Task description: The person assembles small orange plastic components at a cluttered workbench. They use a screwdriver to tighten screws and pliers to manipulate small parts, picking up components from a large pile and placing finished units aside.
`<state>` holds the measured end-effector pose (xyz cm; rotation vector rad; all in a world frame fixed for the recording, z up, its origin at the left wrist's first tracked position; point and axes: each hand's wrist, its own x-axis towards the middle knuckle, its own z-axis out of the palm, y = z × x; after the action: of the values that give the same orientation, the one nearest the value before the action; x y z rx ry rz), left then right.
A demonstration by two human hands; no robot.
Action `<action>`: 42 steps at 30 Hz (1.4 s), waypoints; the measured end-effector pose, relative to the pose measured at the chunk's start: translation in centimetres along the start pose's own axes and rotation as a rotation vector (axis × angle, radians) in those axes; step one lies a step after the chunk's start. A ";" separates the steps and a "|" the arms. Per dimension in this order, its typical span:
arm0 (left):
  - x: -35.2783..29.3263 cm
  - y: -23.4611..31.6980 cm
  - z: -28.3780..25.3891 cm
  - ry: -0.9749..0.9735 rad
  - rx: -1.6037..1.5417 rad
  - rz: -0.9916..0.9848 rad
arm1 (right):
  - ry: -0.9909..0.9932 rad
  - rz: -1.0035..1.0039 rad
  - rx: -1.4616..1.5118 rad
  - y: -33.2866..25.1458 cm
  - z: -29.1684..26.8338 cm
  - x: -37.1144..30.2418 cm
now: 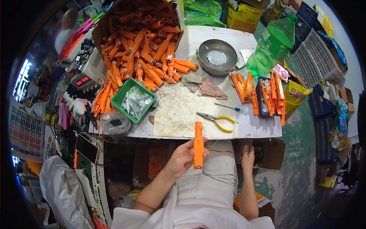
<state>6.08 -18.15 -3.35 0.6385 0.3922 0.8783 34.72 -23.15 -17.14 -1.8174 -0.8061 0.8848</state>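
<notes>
Fingers (189, 149) grip orange part (198, 145); green tray (122, 95) holds white pieces (136, 101).

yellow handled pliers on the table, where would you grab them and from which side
Grip the pliers by the two yellow handles, coming from the right: the handles point right and spread slightly, the metal nose points left, and they lie flat on the mat.

Bare mat (179, 114) beside yellow-handled pliers (217, 121)
</notes>
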 end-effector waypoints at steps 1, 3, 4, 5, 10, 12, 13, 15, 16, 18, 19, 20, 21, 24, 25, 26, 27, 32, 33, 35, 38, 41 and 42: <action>0.2 -0.1 0.2 -0.011 -0.003 -0.013 | -0.001 0.036 -0.059 2.2 0.4 0.8; 0.1 -0.3 0.4 -0.017 0.018 -0.014 | -0.049 0.204 -0.111 3.7 1.2 2.0; 0.1 -0.3 0.5 -0.017 0.045 -0.001 | -0.092 0.331 -0.102 3.2 1.9 3.1; 0.1 -0.2 0.7 -0.018 0.076 0.010 | -0.133 0.458 -0.089 3.0 2.5 3.8; -0.2 0.1 1.2 0.086 0.113 0.012 | -0.128 0.325 0.261 9.7 5.1 7.2; -0.3 0.2 1.0 0.093 0.127 0.013 | -0.158 0.210 0.358 9.9 5.6 7.5; -0.4 0.2 0.9 0.097 0.128 0.012 | -0.211 0.278 0.326 9.5 5.1 8.2; -0.5 0.1 0.9 0.104 0.144 0.007 | -0.038 0.403 0.605 9.4 5.0 7.6; -0.4 0.2 0.9 0.104 0.157 0.004 | 0.057 0.461 0.747 9.4 4.9 7.4; -0.4 0.2 0.9 0.109 0.182 -0.003 | 0.086 0.532 1.038 11.5 2.2 7.7; -0.2 0.2 1.0 0.105 0.193 -0.011 | 0.110 0.562 1.189 12.6 1.1 7.6; -0.1 0.1 0.9 0.106 0.202 -0.016 | 0.075 0.584 1.283 12.5 0.0 6.6; -0.4 0.1 0.7 0.120 0.208 -0.009 | 0.026 0.614 1.368 10.1 -1.6 4.7; -0.3 -0.2 0.6 0.099 0.222 -0.020 | -0.244 0.322 1.527 2.0 -5.1 -1.6; -0.2 -0.3 0.7 0.086 0.226 -0.029 | -0.345 0.153 1.405 -0.7 -6.0 -3.5; -0.1 -0.6 0.7 0.072 0.230 -0.036 | -0.440 -0.011 1.273 -3.6 -6.7 -5.1; 0.3 -0.9 0.9 0.066 0.230 -0.059 | -0.327 0.004 1.136 -6.5 -6.9 -6.4; 1.7 -1.6 1.9 0.063 0.243 -0.104 | -0.232 -0.165 0.720 -12.1 -7.5 -6.8; 1.9 -1.6 2.1 0.082 0.251 -0.076 | -0.203 -0.209 0.608 -13.1 -6.7 -7.0; 2.6 -1.2 2.7 0.124 0.271 -0.009 | -0.171 -0.232 0.352 -15.8 -4.0 -7.3; 3.3 -0.3 3.0 0.221 0.274 0.137 | -0.261 -0.565 -0.179 -18.6 1.3 -7.0; 3.3 1.0 3.5 0.298 0.321 0.290 | -0.286 -0.763 -0.349 -19.3 4.9 -7.0; 3.3 1.5 3.4 0.307 0.316 0.312 | -0.304 -0.795 -0.407 -19.5 5.5 -7.0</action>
<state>9.03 -16.01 -0.06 0.8734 0.7314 1.2313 23.48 -19.52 0.72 -1.4747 -1.8426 0.4831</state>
